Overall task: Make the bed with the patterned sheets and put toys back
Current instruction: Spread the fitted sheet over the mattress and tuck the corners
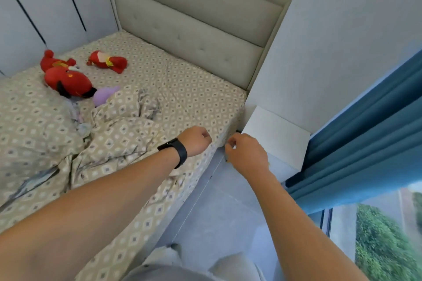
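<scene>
Both hands, left hand (198, 140) and right hand (245, 151), curl at the bed's near edge by the headboard-side corner, apparently pinching the sheet (201, 96) to pull it taut.

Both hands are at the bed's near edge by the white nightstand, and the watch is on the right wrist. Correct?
Not quite. In the head view the black watch is on the left wrist. The rest stands: the left hand and right hand are at the edge of the patterned sheet, beside the white nightstand.

Bed (201, 89) bears rumpled duvet (118, 128), red toys (68, 77).
</scene>
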### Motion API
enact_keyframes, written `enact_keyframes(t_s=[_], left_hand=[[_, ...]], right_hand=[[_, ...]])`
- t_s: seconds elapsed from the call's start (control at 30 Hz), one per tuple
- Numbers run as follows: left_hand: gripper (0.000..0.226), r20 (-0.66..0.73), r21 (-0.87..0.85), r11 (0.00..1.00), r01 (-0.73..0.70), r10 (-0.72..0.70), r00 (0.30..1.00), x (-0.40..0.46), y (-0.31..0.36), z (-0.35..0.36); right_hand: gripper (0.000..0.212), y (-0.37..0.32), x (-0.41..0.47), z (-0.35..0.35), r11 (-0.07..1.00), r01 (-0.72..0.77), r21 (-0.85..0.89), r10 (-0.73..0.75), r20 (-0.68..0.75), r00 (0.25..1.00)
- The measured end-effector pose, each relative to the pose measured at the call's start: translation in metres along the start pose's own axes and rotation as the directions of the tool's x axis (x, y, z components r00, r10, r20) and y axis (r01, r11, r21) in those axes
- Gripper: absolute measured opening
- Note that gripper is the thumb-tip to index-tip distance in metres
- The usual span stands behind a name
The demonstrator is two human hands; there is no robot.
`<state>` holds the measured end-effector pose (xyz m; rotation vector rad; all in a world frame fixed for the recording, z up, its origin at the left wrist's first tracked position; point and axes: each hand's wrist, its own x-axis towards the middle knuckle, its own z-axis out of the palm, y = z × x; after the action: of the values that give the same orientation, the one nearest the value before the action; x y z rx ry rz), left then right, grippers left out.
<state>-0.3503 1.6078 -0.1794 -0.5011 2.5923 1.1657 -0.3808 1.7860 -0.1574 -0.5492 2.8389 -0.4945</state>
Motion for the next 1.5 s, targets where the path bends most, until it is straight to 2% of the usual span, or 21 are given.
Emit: enact_keyframes(t_s=[0.13, 0.3, 0.53, 0.63, 0.8, 0.9, 1.0, 1.1, 1.13, 1.27, 1.37, 1.43, 1.5], left_hand=[[0.028, 0.013, -0.001, 0.998, 0.055, -0.055, 0.998, 0.082, 0.022, -0.001], [0.032, -0.017, -0.108, 0.968, 0.227, -0.23, 0.973, 0.184, 0.029, 0.002], [0.025, -0.133, -0.276, 0.887, 0.37, -0.416, 0.899, 0.296, 0.035, -0.028], [0.024, -0.149, -0.32, 0.847, 0.425, -0.488, 0.86, 0.336, 0.024, -0.039], [0.024, -0.097, -0.343, 0.791, 0.506, -0.566, 0.819, 0.413, -0.011, -0.053], [0.025, -0.012, -0.338, 0.742, 0.58, -0.619, 0.785, 0.471, -0.045, -0.046], [0.029, 0.036, -0.246, 0.742, 0.623, -0.635, 0.771, 0.518, -0.079, -0.033], [0.029, 0.054, -0.228, 0.735, 0.638, -0.645, 0.762, 0.588, -0.125, -0.003], [0.029, 0.058, -0.232, 0.733, 0.639, -0.646, 0.761, 0.608, -0.141, 0.007], [0.032, 0.003, -0.214, 0.75, 0.626, -0.64, 0.768, 0.683, -0.193, 0.049], [0.056, 0.054, -0.167, 0.733, 0.659, -0.66, 0.749, 0.729, -0.226, 0.091], [0.069, 0.066, -0.054, 0.732, 0.679, -0.676, 0.734, 0.748, -0.239, 0.119], [0.059, 0.01, 0.047, 0.738, 0.673, -0.674, 0.739, 0.758, -0.25, 0.139]], right_hand=[[0.023, 0.034, 0.084, -0.008, 1.0, 0.024, -0.02, -0.023, 0.015, 1.0], [0.029, 0.073, 0.218, -0.015, 0.99, 0.127, -0.068, -0.118, 0.13, 0.985], [0.025, 0.057, 0.394, -0.001, 0.934, 0.344, -0.099, -0.308, 0.27, 0.912], [0.032, 0.048, 0.448, 0.015, 0.929, 0.345, -0.132, -0.278, 0.362, 0.889], [0.049, 0.047, 0.539, 0.045, 0.923, 0.339, -0.181, -0.224, 0.463, 0.858], [0.047, 0.052, 0.607, 0.082, 0.903, 0.368, -0.224, -0.222, 0.49, 0.843], [0.041, 0.06, 0.661, 0.129, 0.851, 0.45, -0.271, -0.253, 0.538, 0.804], [0.028, 0.076, 0.731, 0.204, 0.772, 0.562, -0.297, -0.306, 0.601, 0.738], [0.029, 0.082, 0.751, 0.233, 0.751, 0.584, -0.309, -0.3, 0.628, 0.718], [0.047, 0.112, 0.821, 0.32, 0.719, 0.538, -0.441, -0.187, 0.622, 0.76], [0.051, 0.142, 0.859, 0.37, 0.759, 0.423, -0.495, -0.111, 0.541, 0.833], [0.058, 0.161, 0.87, 0.391, 0.782, 0.376, -0.497, -0.072, 0.528, 0.846], [0.057, 0.178, 0.871, 0.405, 0.769, 0.407, -0.493, -0.116, 0.518, 0.847]])
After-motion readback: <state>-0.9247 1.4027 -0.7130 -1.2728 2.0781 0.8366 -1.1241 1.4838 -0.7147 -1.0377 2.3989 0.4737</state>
